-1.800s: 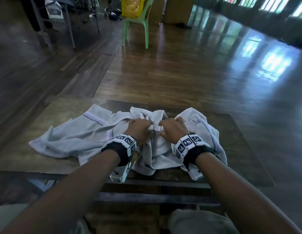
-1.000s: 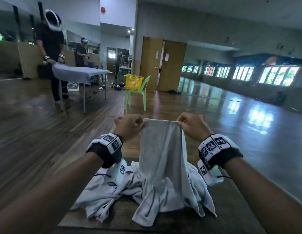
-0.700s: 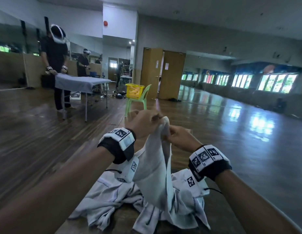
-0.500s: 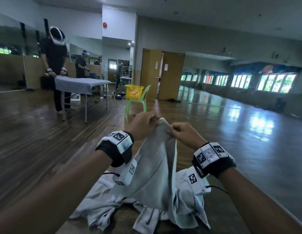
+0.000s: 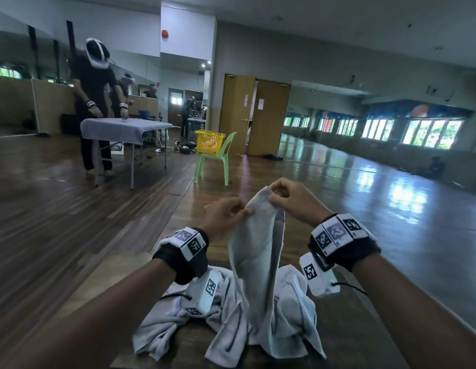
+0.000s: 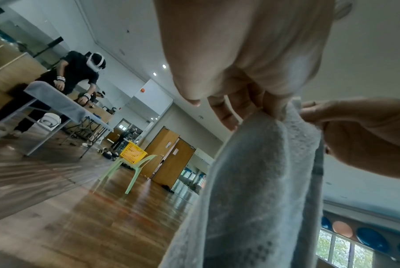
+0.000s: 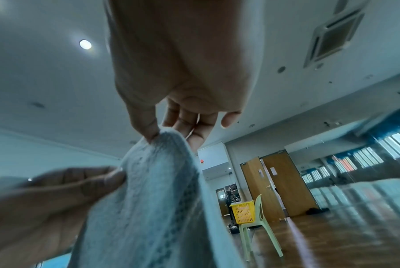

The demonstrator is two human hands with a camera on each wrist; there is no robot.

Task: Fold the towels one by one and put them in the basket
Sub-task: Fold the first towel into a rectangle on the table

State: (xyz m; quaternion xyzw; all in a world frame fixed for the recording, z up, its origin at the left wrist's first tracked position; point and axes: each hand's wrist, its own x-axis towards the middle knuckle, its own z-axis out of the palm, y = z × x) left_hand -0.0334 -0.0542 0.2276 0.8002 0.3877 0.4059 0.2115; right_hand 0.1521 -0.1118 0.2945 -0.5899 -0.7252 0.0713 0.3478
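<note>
A pale grey towel [image 5: 258,257] hangs lifted above the wooden table [image 5: 346,350]. My left hand [image 5: 226,214] pinches its upper edge, and my right hand [image 5: 290,198] pinches the top a little higher and to the right. The cloth droops in a narrow fold between them. In the left wrist view the left hand's fingers [image 6: 270,107] grip the towel [image 6: 258,181]. In the right wrist view thumb and fingers [image 7: 148,130] pinch the towel's top [image 7: 162,181]. More crumpled towels [image 5: 178,320] lie heaped on the table below. A yellow basket [image 5: 209,142] stands on a green chair [image 5: 218,163] far ahead.
A person in dark clothes [image 5: 95,102] leans over a cloth-covered folding table [image 5: 122,129] at the back left. Brown double doors [image 5: 255,115] stand behind the chair. Glossy wooden floor [image 5: 364,195] lies between my table and the chair.
Both hands lifted one towel off the heap, first stretched wide, then brought together. Now the right hand holds the top slightly higher and the towel hangs narrow.
</note>
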